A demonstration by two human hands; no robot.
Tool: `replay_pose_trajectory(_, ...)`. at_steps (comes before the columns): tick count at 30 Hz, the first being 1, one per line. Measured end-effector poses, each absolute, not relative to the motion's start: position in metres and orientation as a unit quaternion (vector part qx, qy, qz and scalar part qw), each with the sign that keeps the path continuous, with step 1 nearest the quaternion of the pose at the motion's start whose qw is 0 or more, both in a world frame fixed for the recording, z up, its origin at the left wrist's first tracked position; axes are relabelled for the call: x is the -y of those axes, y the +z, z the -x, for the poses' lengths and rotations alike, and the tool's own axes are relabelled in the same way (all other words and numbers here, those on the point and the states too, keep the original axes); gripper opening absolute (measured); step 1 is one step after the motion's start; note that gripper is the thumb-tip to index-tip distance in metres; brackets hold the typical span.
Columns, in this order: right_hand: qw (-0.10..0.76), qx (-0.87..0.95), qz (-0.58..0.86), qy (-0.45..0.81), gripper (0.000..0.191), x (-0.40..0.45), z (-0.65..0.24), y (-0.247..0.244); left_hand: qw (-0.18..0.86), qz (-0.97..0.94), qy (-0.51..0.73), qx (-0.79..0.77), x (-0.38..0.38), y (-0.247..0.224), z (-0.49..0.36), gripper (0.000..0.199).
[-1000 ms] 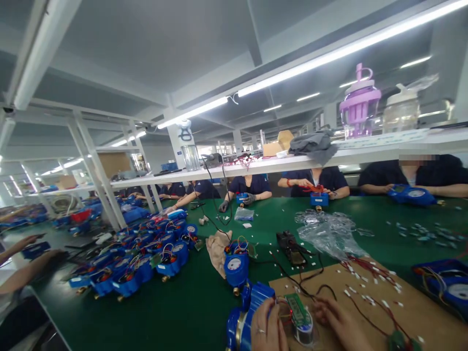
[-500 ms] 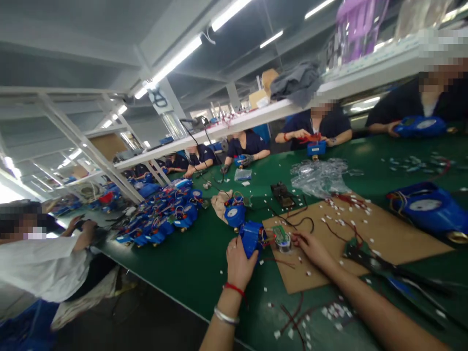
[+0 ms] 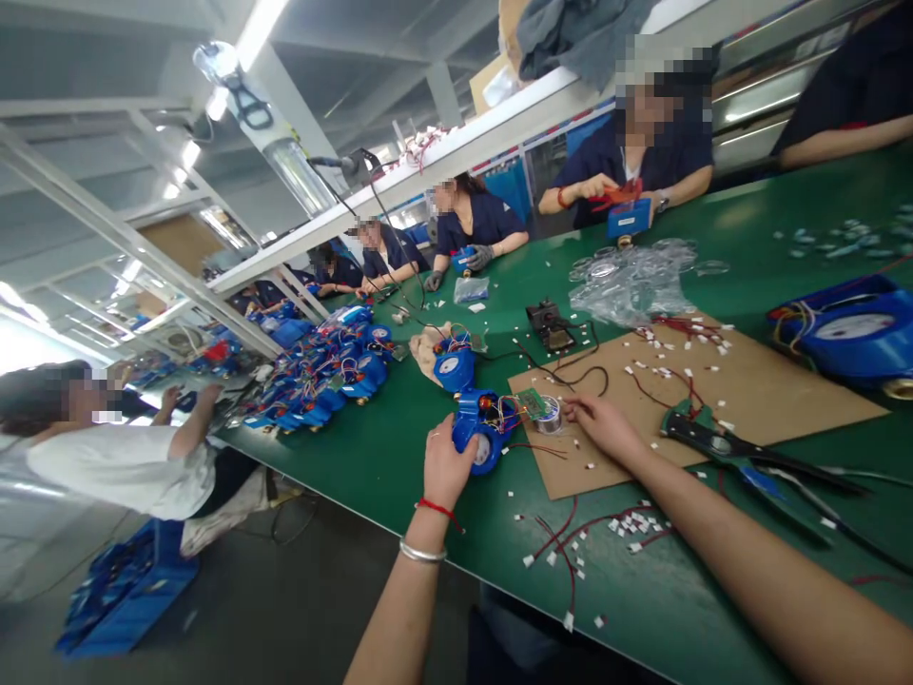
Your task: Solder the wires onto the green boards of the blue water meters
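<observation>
My left hand point(image 3: 449, 463) is wrapped round the side of a blue meter housing point(image 3: 467, 419), which has a white dial and coloured wires coming out. Those wires run to a green circuit board point(image 3: 530, 404) at the left edge of a brown cardboard sheet point(image 3: 774, 400). Beside the board sits a small round spool point(image 3: 549, 415). My right hand point(image 3: 599, 425) is just right of the spool, its fingers pinched together; what is between the fingertips is too small to name. A second blue meter point(image 3: 454, 366) stands just behind the held one.
Many blue meters point(image 3: 320, 371) are piled at the left. Black-handled pliers point(image 3: 742, 447), white connectors point(image 3: 634, 521) and red wires lie at the right and front. Clear plastic bags point(image 3: 634, 285) lie behind the cardboard. Several people sit along the green table point(image 3: 371, 476).
The view has shifted and tilted. The blue housing in my left hand has turned, so its white dial now shows. My right hand stays beside the spool with its fingers pinched.
</observation>
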State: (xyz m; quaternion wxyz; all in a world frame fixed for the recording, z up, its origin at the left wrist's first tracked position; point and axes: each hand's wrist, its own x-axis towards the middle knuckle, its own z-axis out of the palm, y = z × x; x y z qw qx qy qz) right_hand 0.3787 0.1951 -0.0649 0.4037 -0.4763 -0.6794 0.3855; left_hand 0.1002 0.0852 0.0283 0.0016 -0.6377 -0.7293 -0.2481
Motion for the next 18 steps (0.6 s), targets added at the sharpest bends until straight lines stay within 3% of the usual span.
replay_pose_trajectory(8, 0.394, 0.691, 0.476, 0.376, 0.030, -0.193, -0.380, -0.059, -0.224, 0.489, -0.371, 0.757, -0.087, 0.044, -0.068, 0.051)
replay_pose_trajectory(16, 0.378, 0.688, 0.475, 0.397, 0.028, -0.198, -0.379, -0.066, -0.283, 0.368, -0.454, 0.760, -0.058, 0.040, -0.042, 0.059)
replay_pose_trajectory(18, 0.388, 0.686, 0.471, 0.397, 0.030, -0.196, -0.378, -0.063, -0.297, 0.240, -0.544, 0.747, -0.052, 0.031, -0.036, 0.052)
